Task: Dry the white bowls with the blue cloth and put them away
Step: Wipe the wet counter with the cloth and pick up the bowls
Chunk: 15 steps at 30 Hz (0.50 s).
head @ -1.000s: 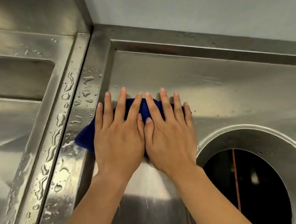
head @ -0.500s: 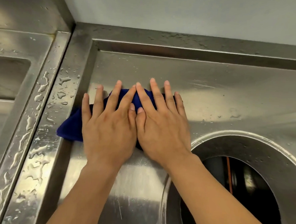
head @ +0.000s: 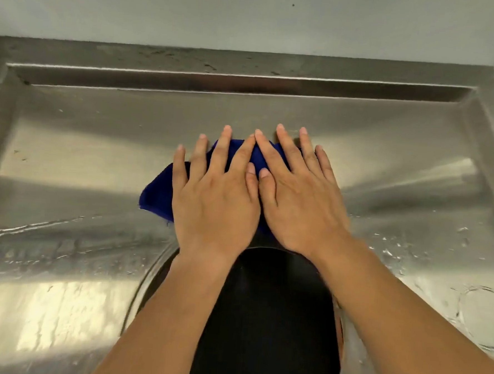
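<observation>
The dark blue cloth (head: pixel 158 198) lies bunched on the stainless steel counter (head: pixel 97 154), just behind a round opening. My left hand (head: pixel 213 202) and my right hand (head: pixel 300 201) lie flat on it side by side, thumbs touching, fingers spread and pointing away from me. They press the cloth down without gripping it. Most of the cloth is hidden under my palms; its left corner and a strip between the fingers show. No white bowl is in view.
A large round hole (head: pixel 269 318), dark inside, is cut into the counter under my wrists. A raised steel rim (head: pixel 246 84) runs along the back below a pale wall. Water drops and a wet ring (head: pixel 478 313) sit at the right.
Both hands slid the cloth to the right along the counter, from the wet left edge by the sink to just behind the round hole. The sink has left the view.
</observation>
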{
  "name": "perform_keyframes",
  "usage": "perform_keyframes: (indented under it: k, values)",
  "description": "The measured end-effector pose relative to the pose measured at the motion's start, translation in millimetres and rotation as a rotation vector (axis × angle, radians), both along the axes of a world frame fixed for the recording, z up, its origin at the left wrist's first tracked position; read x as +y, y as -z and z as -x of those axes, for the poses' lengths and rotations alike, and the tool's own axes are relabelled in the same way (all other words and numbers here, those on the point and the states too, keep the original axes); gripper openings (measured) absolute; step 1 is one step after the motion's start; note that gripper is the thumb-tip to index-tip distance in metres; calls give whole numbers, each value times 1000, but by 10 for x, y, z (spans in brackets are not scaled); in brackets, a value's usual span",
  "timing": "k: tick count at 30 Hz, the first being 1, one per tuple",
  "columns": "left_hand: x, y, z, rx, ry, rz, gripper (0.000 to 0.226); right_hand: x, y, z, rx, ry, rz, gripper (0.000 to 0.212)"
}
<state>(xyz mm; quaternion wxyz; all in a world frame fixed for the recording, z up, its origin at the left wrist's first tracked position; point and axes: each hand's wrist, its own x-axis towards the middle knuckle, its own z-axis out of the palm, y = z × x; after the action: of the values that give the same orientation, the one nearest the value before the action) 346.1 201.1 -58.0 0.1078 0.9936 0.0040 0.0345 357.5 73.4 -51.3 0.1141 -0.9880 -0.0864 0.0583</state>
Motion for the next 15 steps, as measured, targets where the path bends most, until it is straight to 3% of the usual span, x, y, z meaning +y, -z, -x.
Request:
perform_keyframes:
  k: [15]
  values:
    - [-1780,17,-24,66,177,-1,54,-1861,20,151,32,149,16,60]
